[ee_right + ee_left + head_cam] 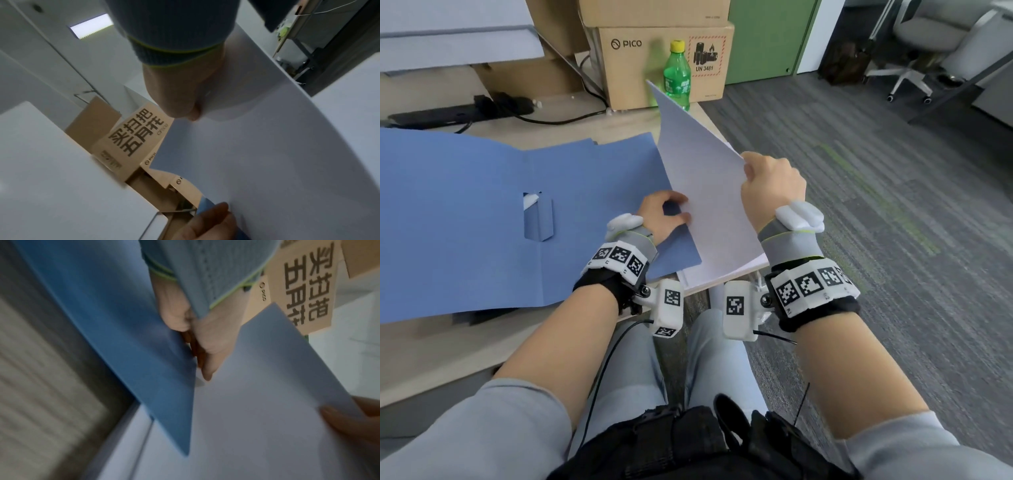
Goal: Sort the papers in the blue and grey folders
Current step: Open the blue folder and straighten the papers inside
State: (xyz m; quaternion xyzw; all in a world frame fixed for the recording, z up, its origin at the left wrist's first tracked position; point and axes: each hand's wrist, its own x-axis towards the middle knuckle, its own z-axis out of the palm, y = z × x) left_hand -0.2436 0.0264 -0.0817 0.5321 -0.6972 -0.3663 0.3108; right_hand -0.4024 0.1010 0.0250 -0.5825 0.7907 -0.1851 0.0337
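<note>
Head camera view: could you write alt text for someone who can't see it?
Seen from above, a person's right hand lifts a white sheet of paper by its edge, off a paper stack at the desk corner, while the left hand touches its lower edge over an open blue folder. Behind stand a green bottle and cardboard boxes.

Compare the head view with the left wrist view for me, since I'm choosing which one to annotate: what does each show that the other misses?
Only the head view shows the green plastic bottle, the office chair, the stack of white paper at the desk edge and the whole right hand holding the lifted white paper sheet.

Only the left wrist view shows the Chinese-lettered cardboard box.

Both show the open blue card folder, the sheet and the left hand at their meeting edge.
</note>
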